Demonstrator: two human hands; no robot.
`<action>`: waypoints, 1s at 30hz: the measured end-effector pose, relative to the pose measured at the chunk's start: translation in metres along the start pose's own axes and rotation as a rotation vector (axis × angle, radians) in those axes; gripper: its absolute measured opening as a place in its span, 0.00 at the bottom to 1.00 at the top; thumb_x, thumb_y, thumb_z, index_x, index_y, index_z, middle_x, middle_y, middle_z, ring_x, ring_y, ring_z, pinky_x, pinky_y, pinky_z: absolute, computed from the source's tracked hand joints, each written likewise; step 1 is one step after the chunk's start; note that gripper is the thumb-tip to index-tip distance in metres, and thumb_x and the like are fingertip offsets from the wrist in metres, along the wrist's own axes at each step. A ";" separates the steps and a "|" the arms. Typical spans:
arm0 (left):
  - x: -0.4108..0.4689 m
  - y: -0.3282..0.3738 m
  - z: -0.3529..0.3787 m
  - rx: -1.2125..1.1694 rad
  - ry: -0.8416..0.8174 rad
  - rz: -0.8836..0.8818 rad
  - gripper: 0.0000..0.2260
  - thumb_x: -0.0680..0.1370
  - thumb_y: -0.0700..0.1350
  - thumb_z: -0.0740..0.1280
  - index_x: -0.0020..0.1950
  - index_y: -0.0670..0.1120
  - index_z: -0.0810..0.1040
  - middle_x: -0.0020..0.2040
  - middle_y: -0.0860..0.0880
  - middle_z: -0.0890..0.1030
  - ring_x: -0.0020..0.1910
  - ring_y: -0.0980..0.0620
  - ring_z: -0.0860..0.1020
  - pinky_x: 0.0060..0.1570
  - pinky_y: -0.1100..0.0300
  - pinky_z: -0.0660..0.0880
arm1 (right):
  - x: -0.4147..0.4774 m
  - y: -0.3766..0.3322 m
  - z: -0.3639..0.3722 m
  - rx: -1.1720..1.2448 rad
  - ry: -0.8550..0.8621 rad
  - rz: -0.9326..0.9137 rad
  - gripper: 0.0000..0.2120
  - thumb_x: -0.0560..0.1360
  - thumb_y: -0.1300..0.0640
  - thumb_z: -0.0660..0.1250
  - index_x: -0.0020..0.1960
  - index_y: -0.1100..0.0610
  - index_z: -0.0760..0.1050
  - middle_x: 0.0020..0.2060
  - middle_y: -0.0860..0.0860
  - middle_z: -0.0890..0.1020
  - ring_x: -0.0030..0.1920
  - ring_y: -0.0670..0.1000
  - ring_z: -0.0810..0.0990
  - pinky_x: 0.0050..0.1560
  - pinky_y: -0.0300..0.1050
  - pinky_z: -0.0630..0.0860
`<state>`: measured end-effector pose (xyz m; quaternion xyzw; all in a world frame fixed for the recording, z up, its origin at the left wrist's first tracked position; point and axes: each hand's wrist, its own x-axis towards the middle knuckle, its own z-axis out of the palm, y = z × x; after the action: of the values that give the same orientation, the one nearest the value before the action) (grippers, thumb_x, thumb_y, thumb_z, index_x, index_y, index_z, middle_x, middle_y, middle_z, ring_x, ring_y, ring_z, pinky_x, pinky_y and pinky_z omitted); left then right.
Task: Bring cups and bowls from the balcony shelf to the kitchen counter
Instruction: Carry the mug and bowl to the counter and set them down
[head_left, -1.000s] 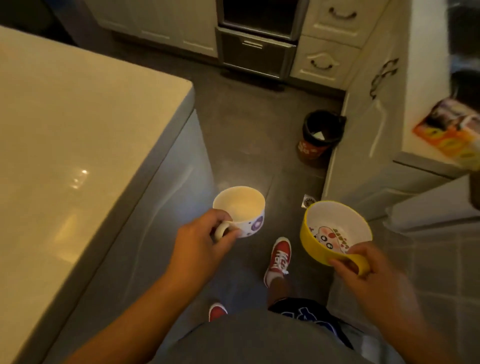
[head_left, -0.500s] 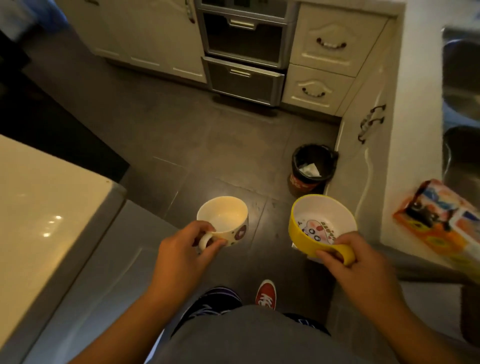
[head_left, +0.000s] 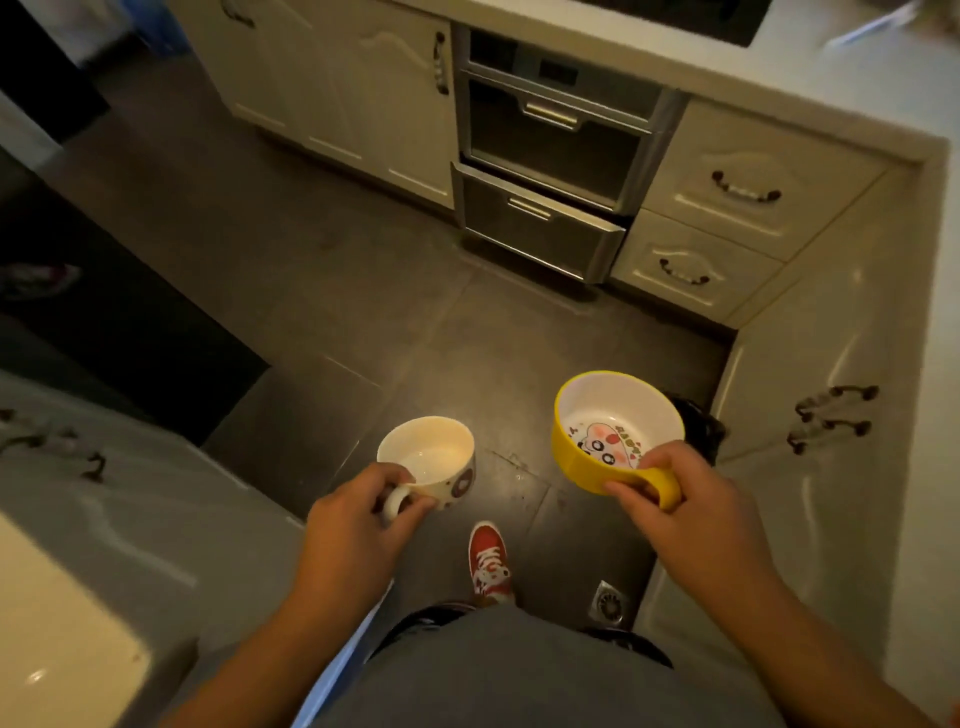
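My left hand (head_left: 353, 525) grips the handle of a white cup (head_left: 431, 457) with dark dots on its side; the cup is upright and empty. My right hand (head_left: 675, 499) holds a yellow bowl (head_left: 613, 426) by its yellow handle; the bowl is white inside with a cartoon print on the bottom. Both are carried at waist height over the dark tiled floor. The kitchen counter (head_left: 810, 88) runs along the top and down the right edge of the view.
An island top (head_left: 57, 623) and its grey side lie at the left. Cream cabinets (head_left: 332, 88), a steel oven with drawer (head_left: 545, 171) and drawers (head_left: 727, 208) stand ahead. A black bin (head_left: 701, 421) sits behind the bowl. My red shoe (head_left: 488, 561) and a floor drain (head_left: 608, 603) are below.
I have walked forward and turned left: the oven and cabinets came closer, the island slid down and left, the bin is now behind the bowl. Both hands keep their hold.
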<state>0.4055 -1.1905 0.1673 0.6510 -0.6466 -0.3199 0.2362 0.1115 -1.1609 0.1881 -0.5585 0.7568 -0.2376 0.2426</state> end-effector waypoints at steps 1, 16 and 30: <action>0.018 0.005 0.001 -0.003 0.006 0.006 0.13 0.68 0.50 0.77 0.44 0.63 0.74 0.38 0.66 0.77 0.39 0.61 0.80 0.36 0.68 0.74 | 0.014 -0.001 -0.003 -0.013 -0.008 0.008 0.14 0.65 0.43 0.76 0.41 0.41 0.70 0.35 0.39 0.78 0.37 0.46 0.78 0.29 0.33 0.67; 0.281 0.092 0.044 -0.056 -0.020 0.063 0.13 0.70 0.48 0.77 0.42 0.62 0.75 0.38 0.64 0.79 0.46 0.69 0.78 0.36 0.78 0.71 | 0.231 0.027 -0.045 -0.125 -0.049 0.058 0.16 0.64 0.48 0.78 0.39 0.40 0.70 0.35 0.46 0.81 0.34 0.50 0.80 0.27 0.35 0.71; 0.425 0.088 -0.016 0.067 0.222 -0.200 0.12 0.70 0.51 0.76 0.45 0.63 0.73 0.43 0.67 0.75 0.41 0.67 0.76 0.37 0.71 0.73 | 0.521 -0.103 0.001 -0.072 -0.299 -0.389 0.17 0.66 0.36 0.66 0.45 0.47 0.74 0.41 0.45 0.84 0.41 0.47 0.83 0.32 0.39 0.80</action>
<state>0.3392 -1.6188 0.1943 0.7512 -0.5585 -0.2460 0.2515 0.0522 -1.6886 0.1991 -0.7309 0.5986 -0.1674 0.2818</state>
